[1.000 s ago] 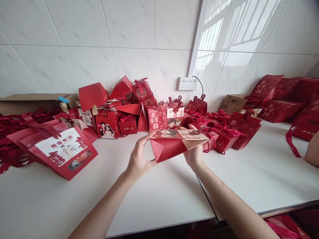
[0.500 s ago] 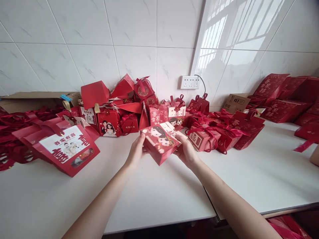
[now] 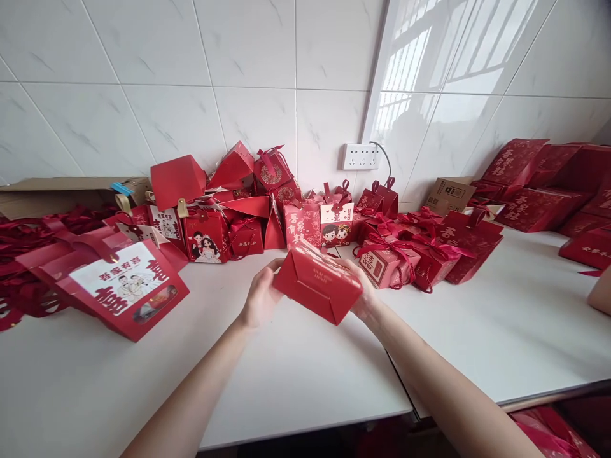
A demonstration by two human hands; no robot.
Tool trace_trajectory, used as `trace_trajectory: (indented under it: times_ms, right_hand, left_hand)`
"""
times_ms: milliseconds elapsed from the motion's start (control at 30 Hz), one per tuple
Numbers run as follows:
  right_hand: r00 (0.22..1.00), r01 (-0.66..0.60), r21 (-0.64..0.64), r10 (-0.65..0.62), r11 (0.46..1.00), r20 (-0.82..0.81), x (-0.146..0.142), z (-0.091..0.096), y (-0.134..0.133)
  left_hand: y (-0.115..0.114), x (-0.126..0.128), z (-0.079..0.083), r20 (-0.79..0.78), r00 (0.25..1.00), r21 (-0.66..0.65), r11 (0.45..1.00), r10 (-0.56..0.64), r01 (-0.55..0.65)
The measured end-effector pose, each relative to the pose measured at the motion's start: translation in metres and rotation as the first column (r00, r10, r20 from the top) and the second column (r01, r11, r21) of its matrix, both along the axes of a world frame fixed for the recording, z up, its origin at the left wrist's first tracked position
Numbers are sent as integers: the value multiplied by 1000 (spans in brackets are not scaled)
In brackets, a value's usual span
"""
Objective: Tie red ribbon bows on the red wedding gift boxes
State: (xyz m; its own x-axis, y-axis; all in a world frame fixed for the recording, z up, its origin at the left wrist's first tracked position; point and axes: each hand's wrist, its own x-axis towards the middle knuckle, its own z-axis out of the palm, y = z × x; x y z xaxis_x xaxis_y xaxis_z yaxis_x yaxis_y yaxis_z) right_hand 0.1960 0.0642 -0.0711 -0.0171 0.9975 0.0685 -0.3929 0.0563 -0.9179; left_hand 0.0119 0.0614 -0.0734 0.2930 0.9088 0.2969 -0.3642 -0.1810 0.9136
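A red gift box [image 3: 315,283] is held between my two hands above the white table [image 3: 291,381], tilted so that its plain folded bottom faces me. My left hand [image 3: 260,292] grips its left side, fingers partly hidden. Round the right side closes my right hand [image 3: 365,292], most of its fingers behind the box. Left of my hands stands a larger red gift box [image 3: 138,299] with a white label and a small window. Beyond my right hand sits a ribbon-tied red box [image 3: 389,261].
Several red boxes [image 3: 207,235] are piled along the tiled wall, with red ribbons [image 3: 28,273] at far left. A socket strip [image 3: 361,157] is on the wall. More red boxes [image 3: 539,207] and a small cardboard box [image 3: 449,195] stand at right. Part of another person's hand [image 3: 601,292] shows at the right edge.
The box in my hands has turned: its printed couple face showed before, and now its plain bottom does. My right hand has slipped further behind it.
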Motion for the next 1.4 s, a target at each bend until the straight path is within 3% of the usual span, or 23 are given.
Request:
trace_trajectory:
  times_ms: [100,233,300,400,533,833,1167,1400]
  right_hand:
    - [993,37,-72,-45,997,-111,3,1,0]
    - [972,195,207,-217,959,87,6,-2,-5]
    - [944,146,317,-228,937,238,6,-3,-8]
    - [912,32,358,-174,933,372,3,-4,-12]
    - [904,-26,372,-137,928,405,1,-4,-12]
    - [875,117,396,-283,911,393,1,0,-15]
    - [848,112,401,-297,909,438,2,1,-15]
    - [849,97,412,-291,906,441,2,1,-16]
  left_hand:
    - [1,1,-5,4,1000,-1,1000,-20,20]
    - [1,2,-9,-148,987,44,996,-65,73]
    - [0,2,-8,-223,974,79,996,46,-29]
    - [-2,2,-6,-280,919,179,955,279,-236]
    - [-5,4,-5,-313,859,286,902,406,-322]
    - [-12,8,-6,-423,773,495,835,472,-239]
    - [-11,8,-10,-474,737,516,830,482,-211]
    - [-9,7,-11,-454,765,520,833,458,-190]
